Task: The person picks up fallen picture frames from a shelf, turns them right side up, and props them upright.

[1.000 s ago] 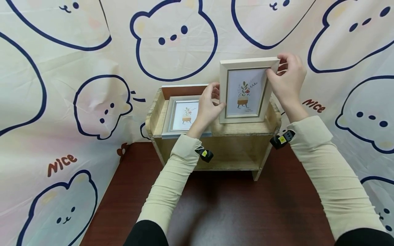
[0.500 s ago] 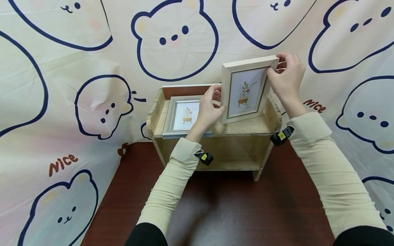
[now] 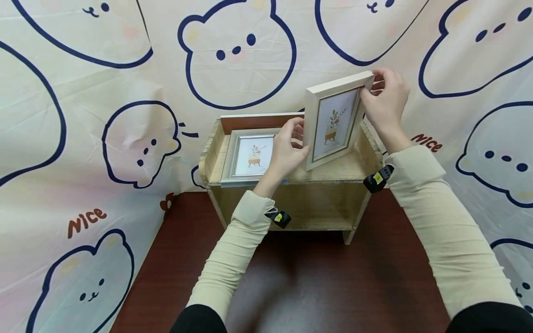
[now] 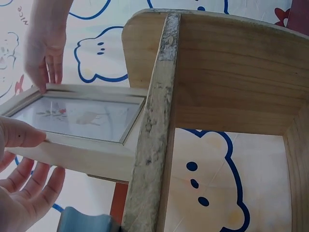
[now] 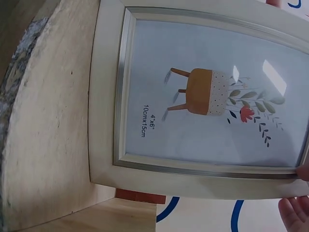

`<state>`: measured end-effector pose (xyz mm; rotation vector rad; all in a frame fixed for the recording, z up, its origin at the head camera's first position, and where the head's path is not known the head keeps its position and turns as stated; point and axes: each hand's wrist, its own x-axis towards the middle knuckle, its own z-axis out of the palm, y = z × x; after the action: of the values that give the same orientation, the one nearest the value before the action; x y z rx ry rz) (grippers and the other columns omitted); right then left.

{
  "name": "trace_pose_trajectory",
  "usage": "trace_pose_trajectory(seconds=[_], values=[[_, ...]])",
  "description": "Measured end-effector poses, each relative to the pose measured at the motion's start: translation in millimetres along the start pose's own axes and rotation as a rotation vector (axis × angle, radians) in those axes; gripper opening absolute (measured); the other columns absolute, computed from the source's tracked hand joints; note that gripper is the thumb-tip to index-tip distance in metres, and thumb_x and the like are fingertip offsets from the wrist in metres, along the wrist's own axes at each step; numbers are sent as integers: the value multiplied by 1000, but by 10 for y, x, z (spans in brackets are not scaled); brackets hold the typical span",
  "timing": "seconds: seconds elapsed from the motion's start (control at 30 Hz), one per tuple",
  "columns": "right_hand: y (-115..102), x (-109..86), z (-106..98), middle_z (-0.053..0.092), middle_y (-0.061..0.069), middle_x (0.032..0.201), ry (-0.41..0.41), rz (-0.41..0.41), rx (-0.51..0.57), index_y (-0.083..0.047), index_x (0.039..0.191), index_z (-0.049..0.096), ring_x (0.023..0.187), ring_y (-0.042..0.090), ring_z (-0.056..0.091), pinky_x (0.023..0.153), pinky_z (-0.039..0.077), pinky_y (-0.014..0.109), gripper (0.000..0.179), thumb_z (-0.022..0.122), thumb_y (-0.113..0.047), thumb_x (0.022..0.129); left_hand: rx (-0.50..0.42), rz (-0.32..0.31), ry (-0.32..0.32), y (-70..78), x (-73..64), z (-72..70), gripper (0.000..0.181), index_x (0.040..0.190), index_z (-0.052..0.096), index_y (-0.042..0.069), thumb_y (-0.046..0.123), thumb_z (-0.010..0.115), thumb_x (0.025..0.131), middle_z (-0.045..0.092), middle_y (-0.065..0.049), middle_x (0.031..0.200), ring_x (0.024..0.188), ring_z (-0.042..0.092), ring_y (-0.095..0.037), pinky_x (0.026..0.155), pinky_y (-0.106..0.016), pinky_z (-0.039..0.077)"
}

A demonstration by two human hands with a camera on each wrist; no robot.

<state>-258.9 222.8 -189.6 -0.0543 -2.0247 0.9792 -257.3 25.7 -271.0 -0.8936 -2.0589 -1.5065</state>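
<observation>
A cream picture frame [image 3: 339,115] with a potted-plant print stands upright on the right half of a small wooden shelf [image 3: 362,159], its face turned partly leftward. My right hand [image 3: 387,97] grips its upper right corner, thumb in front and fingers behind. At its left side, my left hand [image 3: 288,150] holds the edge; in the left wrist view the thumb [image 4: 24,134] lies on the front and the fingers curl behind. The right wrist view has the frame's lower end against the wooden board. A silvery picture frame [image 3: 233,159] lies face up on the left half, partly behind my left hand.
The shelf has raised side panels [image 3: 210,150] and a lower compartment [image 3: 312,206]. Under it is a dark reddish-brown table [image 3: 316,277]. A cloth backdrop [image 3: 237,83] with bear drawings hangs behind and at both sides.
The upright picture frame has turned, its left side coming forward and to the right, its right side going back. Both hands have moved along with it; the flat frame stays put.
</observation>
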Motion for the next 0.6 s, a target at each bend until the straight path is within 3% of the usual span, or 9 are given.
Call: trace_pose_trajectory(seconds=[0.33, 0.6], values=[[-8, 46, 63, 62, 13, 100, -10, 25, 4, -1, 111, 61, 80, 12, 56, 74, 47, 16, 32, 55, -7, 80, 44, 60, 24, 38, -51, 55, 47, 114, 49, -4, -8, 67, 71, 54, -15, 91, 78, 57, -21, 62, -27, 52], [-24, 61, 96, 62, 12, 102, -41, 40, -11, -3, 114, 61, 83, 14, 56, 76, 47, 17, 34, 56, -10, 81, 23, 47, 18, 67, -84, 99, 46, 113, 48, -4, -8, 66, 71, 52, -14, 91, 79, 55, -21, 62, -30, 53]])
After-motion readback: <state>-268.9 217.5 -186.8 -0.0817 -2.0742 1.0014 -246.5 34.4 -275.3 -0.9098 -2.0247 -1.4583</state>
